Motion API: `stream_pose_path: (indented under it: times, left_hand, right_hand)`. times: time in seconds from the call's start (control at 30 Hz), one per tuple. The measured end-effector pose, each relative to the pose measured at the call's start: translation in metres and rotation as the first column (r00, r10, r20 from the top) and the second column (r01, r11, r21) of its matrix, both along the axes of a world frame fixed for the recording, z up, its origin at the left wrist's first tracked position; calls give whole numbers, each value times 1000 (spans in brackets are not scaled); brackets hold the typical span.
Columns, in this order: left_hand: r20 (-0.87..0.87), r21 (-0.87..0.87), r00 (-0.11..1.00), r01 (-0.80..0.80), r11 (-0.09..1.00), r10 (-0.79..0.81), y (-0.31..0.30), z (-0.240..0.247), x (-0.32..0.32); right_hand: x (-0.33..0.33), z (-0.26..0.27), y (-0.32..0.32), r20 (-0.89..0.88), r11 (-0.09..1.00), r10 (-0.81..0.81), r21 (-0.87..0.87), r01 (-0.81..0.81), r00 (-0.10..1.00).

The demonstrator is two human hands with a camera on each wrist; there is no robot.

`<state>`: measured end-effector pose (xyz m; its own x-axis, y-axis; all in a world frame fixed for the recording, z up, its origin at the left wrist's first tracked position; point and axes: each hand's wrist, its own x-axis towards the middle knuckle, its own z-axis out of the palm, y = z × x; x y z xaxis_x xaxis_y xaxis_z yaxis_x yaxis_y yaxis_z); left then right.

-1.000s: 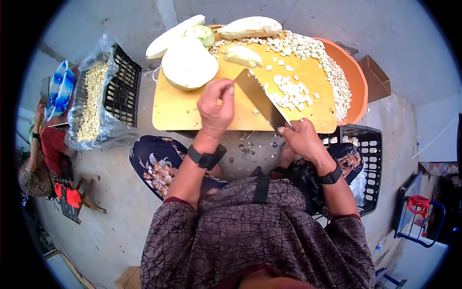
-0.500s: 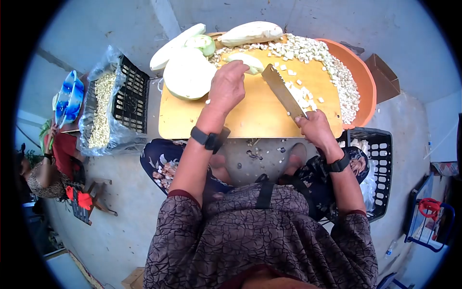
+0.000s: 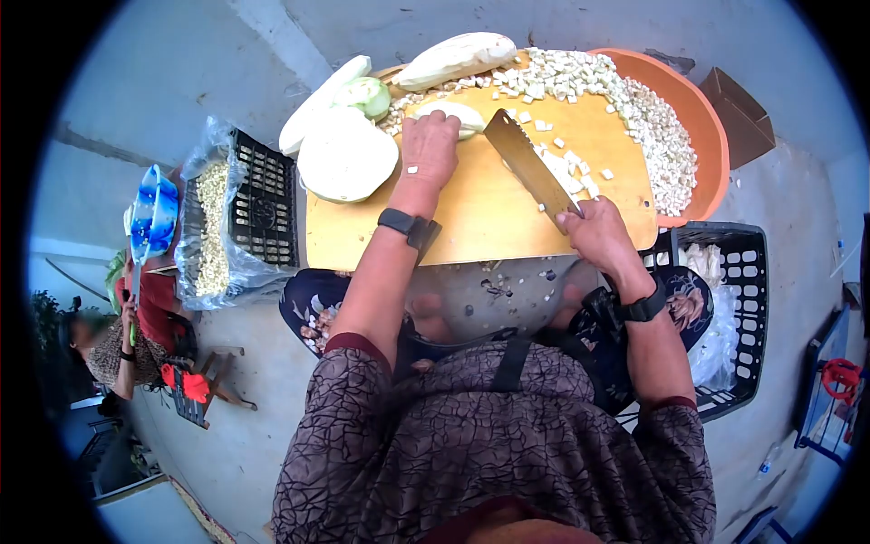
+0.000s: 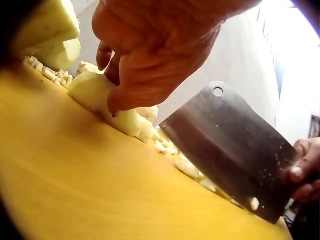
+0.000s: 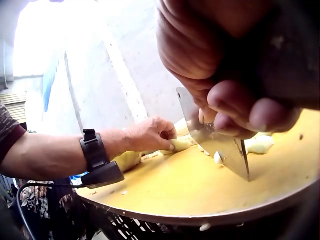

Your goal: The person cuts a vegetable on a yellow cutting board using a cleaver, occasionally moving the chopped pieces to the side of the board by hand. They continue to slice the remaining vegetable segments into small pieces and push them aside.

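Note:
My left hand (image 3: 429, 152) reaches over the yellow cutting board (image 3: 494, 227) and grips a pale peeled vegetable wedge (image 3: 467, 116), thumb on the near side in the left wrist view. A small white bit sticks to the back of that hand. In my right hand (image 3: 598, 234) is a cleaver (image 3: 526, 163), its broad blade tilted over the board, with a cube (image 4: 254, 203) clinging to the steel. Diced white cubes (image 3: 571, 172) lie beside the blade. A large cut pale vegetable (image 3: 349, 159) sits left of my left hand.
More peeled vegetables (image 3: 458, 60) line the board's back edge. Heaped cubes (image 3: 657, 145) spill into an orange basin (image 3: 711, 136) at the right. Black crates (image 3: 748, 317) stand on both sides, the left one (image 3: 263, 204) beside a plastic-lined heap. Another person (image 3: 113, 349) is at far left.
My left hand has moved forward from above the board's middle onto the wedge and now grips it. The cleaver has swung slightly and stays in my right hand. The head view has shifted.

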<state>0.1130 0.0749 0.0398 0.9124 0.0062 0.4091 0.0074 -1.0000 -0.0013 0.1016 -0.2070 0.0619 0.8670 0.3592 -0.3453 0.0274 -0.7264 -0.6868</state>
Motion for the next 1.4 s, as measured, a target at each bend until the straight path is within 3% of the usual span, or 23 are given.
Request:
stream_pose_path:
  times: [0.13,0.23,0.33,0.43,0.47,0.57,0.67,0.77,0.8,1.13,1.27,1.4]
  left_hand:
    - [-68,-29,995,67,997,-69,-8,4,-18]
    - [-107,-156,969,206,966,-224,-12,0,-37]
    - [17,-200,905,419,886,-424,-14,-5,-53]
    - [-163,-291,913,318,902,-374,-15,4,-61]
    - [19,-256,944,324,911,-331,-19,3,-65]
    - [-36,-212,942,319,924,-333,-15,-11,-59]
    - [-192,-324,918,275,905,-348,-17,-4,-62]
    - [-224,-328,859,379,865,-461,-25,-6,-73]
    - [-114,-292,870,432,854,-479,-28,-8,-78]
    - [29,-392,911,388,834,-411,-27,-25,-112]
    - [86,-423,929,361,831,-360,-31,-29,-112]
    - [102,-418,935,351,838,-341,-30,-34,-110]
  right_hand:
    - [-2,4,1,51,1000,15,8,-15,999]
    - [-4,9,1,85,1000,22,-6,-21,996]
    - [-8,10,2,167,999,36,-30,-32,985]
    - [-10,12,3,178,997,53,-63,-43,983]
    - [-12,10,4,212,997,58,-68,-44,975]
    - [-14,12,8,232,991,92,-113,-67,968]
    - [-17,16,11,203,980,121,-177,-85,972]
    - [-19,18,12,221,971,154,-214,-106,963]
    - [-21,15,12,265,971,167,-210,-112,950]
    - [-25,24,19,192,942,218,-298,-155,957]
    - [-32,15,13,302,976,161,-187,-108,940]
    - [-41,29,16,242,980,154,-161,-117,958]
